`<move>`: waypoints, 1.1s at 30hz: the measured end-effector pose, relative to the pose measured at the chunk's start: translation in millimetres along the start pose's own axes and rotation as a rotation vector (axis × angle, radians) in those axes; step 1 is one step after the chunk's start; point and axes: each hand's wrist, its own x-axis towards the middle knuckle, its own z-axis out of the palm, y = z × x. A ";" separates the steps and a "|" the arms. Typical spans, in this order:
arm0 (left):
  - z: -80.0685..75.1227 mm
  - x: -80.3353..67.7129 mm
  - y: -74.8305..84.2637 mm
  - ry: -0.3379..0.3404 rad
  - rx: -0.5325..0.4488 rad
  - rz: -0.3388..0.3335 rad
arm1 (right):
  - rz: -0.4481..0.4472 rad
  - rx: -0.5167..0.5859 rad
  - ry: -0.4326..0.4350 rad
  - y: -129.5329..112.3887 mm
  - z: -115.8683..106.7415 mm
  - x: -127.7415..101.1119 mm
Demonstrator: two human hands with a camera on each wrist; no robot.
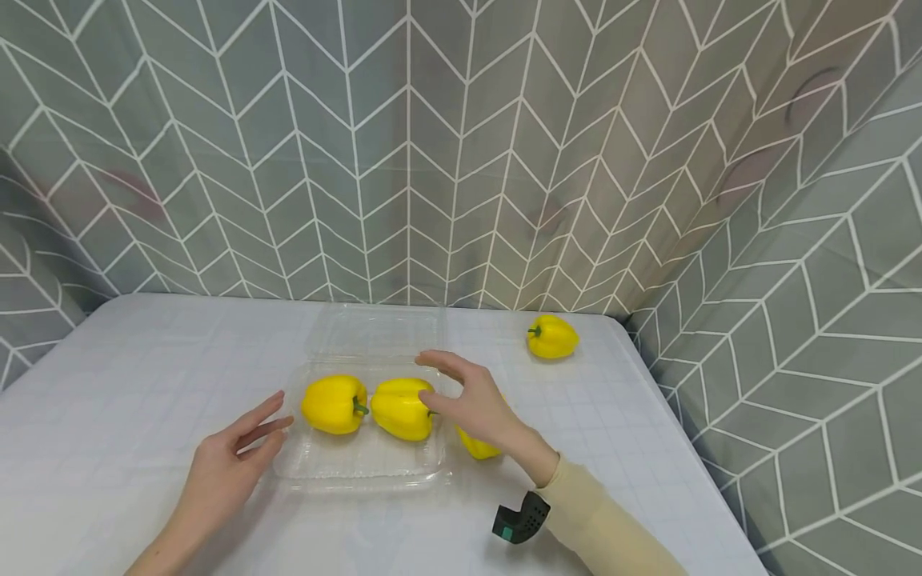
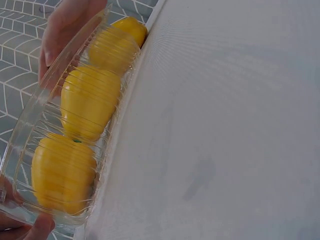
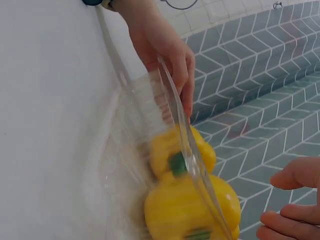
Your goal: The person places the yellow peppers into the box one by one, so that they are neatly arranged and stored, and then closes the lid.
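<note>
A clear plastic clamshell container sits on the table with its lid folded back. Two yellow bell peppers lie in its base: the left pepper and the right pepper, stems pointing right. My left hand is at the container's left end, fingertips right at the wall; thumb and fingertips also show there in the left wrist view. Over the right pepper, my right hand has thumb and fingers spread apart, the thumb overlapping that pepper. Another yellow pepper is partly hidden beneath the right hand.
A further yellow pepper lies near the table's back right corner. Behind the base, the transparent lid reaches towards the back edge. A patterned curtain hangs behind and beside the white-covered table.
</note>
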 end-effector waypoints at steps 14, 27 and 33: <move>-1.7 0.4 1.4 -0.001 -0.004 -0.005 | 0.158 -0.019 0.091 19.3 -25.5 -10.0; -1.6 0.6 1.8 -0.006 -0.006 -0.017 | 0.119 -0.069 0.015 44.8 -33.7 -23.8; -1.4 0.7 1.3 -0.011 -0.012 -0.022 | 0.076 -0.074 0.018 51.3 -38.5 -30.3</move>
